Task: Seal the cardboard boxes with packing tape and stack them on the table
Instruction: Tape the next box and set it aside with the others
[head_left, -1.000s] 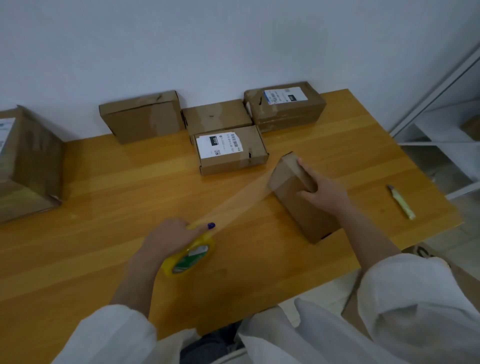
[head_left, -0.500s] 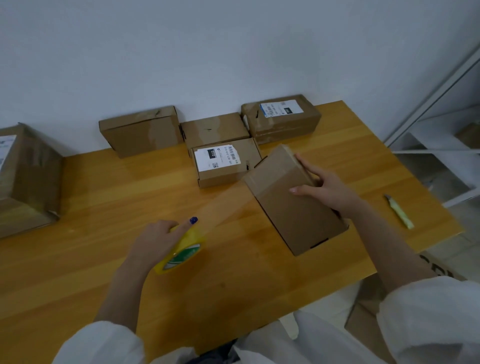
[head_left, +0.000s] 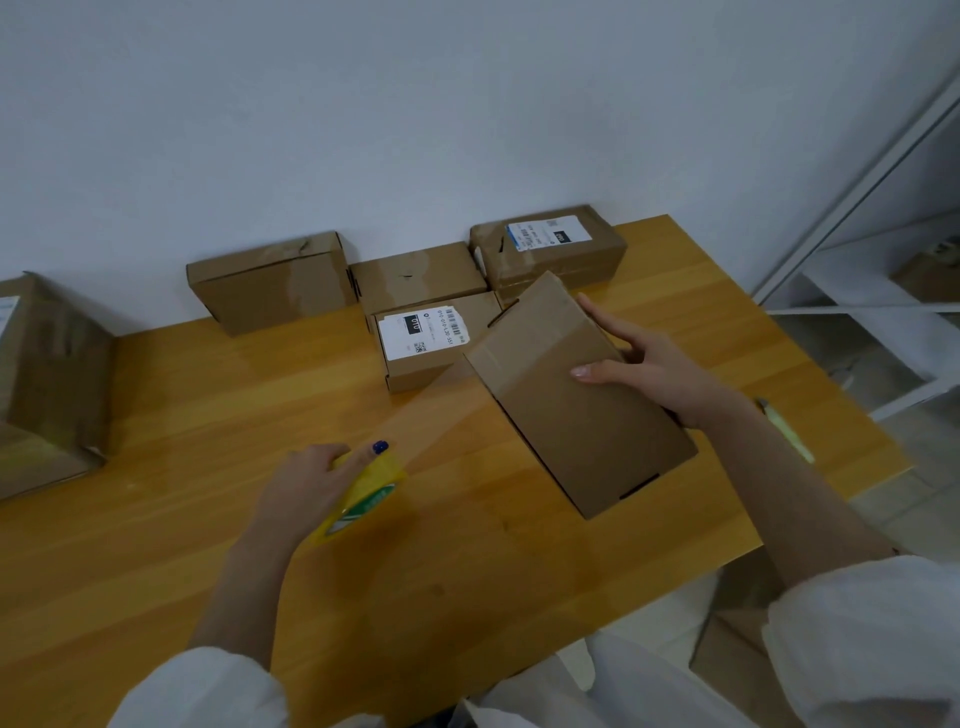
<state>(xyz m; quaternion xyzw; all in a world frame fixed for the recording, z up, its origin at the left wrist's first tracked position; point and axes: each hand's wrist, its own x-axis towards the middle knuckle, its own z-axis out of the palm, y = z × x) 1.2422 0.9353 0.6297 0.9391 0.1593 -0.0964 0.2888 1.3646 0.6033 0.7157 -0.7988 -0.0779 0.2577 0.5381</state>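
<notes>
Yellow roll of clear packing tape (head_left: 363, 499) sits nearest, gripped by the left hand (head_left: 306, 483) with its fingers curled round the rim and one blue-nailed finger lying on top. From it a stretched clear strip of tape (head_left: 441, 410) runs toward 1 o'clock to the plain brown oblong cardboard box (head_left: 587, 410) at mid-surface. A second ago that box stood on a narrow side. It has since been rolled onto a broad face while the roll held its place, so the tape now bands its far end. I judge the wrap is partly done, with cutting and stacking still to come. The right hand (head_left: 654, 379) steadies the box from 3 o'clock, fingers straight and spread, thumb flat on the top face and the others along the far edge. The box rests on the glossy honey-coloured wooden surface (head_left: 208, 519), whose right edge carries a slim pale-yellow tool (head_left: 789, 434), perhaps a cutter, at 3 o'clock. At 11 o'clock of the box lies a small carton with a white shipping label (head_left: 431, 343), just beside it. Behind, three more brown cartons (head_left: 270, 283) line the wall from 11 to 1 o'clock, none of them stacked, and a large taped carton (head_left: 47, 384) stands at 9 o'clock. Beyond are a bare pale wall (head_left: 415, 104) and white shelving (head_left: 883, 312) at 2 o'clock.
</notes>
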